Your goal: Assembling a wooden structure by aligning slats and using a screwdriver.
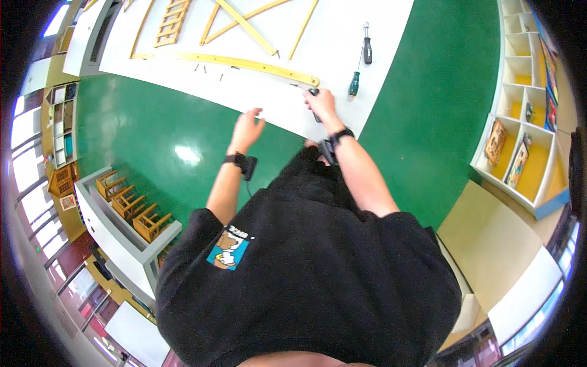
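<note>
My right hand (326, 105) is closed around a dark-handled tool (317, 116) that looks like a screwdriver; the fingers cover much of it. It is over the near right part of a white work surface (278, 110), close to the rounded end of a long yellow wooden bar (244, 63). My left hand (247, 131) hovers by the near edge of that surface, fingers apart and holding nothing. Several small screws (221, 77) are scattered along the bar's near side. Right of the bar's end lie a green-handled screwdriver (354, 84) and a black-handled screwdriver (367, 50).
Farther back on the surface are a ladder-like slatted wooden piece (172, 23), crossed wooden bars (247, 25) and a thin wooden strip (302, 29). Green floor (153, 122) surrounds it. White shelves (520, 147) stand right; wooden stools (150, 221) sit by a grey-white cabinet (116, 232) left.
</note>
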A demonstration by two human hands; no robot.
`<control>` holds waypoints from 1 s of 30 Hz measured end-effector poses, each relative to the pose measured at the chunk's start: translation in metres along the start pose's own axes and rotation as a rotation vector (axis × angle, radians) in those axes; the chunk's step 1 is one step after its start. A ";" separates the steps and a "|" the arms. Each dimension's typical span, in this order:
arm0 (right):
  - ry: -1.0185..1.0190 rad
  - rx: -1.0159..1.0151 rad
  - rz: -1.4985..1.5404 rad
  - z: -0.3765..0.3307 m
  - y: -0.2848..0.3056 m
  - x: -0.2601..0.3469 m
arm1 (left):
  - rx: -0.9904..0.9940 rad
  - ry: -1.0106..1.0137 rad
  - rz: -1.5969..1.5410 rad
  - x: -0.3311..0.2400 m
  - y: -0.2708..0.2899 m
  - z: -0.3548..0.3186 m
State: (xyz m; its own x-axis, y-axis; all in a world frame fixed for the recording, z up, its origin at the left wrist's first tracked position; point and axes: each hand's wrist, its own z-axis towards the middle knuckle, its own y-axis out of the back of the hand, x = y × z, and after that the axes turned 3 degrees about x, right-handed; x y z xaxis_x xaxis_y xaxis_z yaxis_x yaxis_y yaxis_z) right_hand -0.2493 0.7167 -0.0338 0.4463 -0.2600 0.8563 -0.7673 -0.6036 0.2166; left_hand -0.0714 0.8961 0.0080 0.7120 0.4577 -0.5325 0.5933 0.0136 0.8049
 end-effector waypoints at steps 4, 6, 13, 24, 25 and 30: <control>-0.010 0.145 0.396 -0.048 0.086 -0.012 | -0.089 -0.003 -0.109 -0.040 -0.068 -0.014; -0.088 0.043 0.376 -0.080 0.163 -0.032 | -0.036 -0.062 -0.071 -0.082 -0.087 -0.003; -0.426 -0.190 0.656 -0.123 0.384 -0.140 | -0.196 0.241 0.123 -0.140 -0.146 0.006; -0.351 -0.092 0.398 0.063 0.588 -0.091 | -0.663 0.449 0.057 -0.237 -0.123 0.088; -0.368 -0.028 0.414 0.085 0.592 -0.071 | -0.666 0.368 -0.008 -0.256 -0.116 0.114; -0.360 0.160 0.266 0.183 0.606 0.003 | -0.688 0.126 -0.193 -0.324 -0.091 0.276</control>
State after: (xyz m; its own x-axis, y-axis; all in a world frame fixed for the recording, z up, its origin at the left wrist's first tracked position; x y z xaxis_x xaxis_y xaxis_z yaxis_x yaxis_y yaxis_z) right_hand -0.6287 0.2118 0.0145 0.3967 -0.6491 0.6490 -0.8086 -0.5818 -0.0877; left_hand -0.2523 0.5010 0.0355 0.5451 0.4889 -0.6810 0.3036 0.6420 0.7040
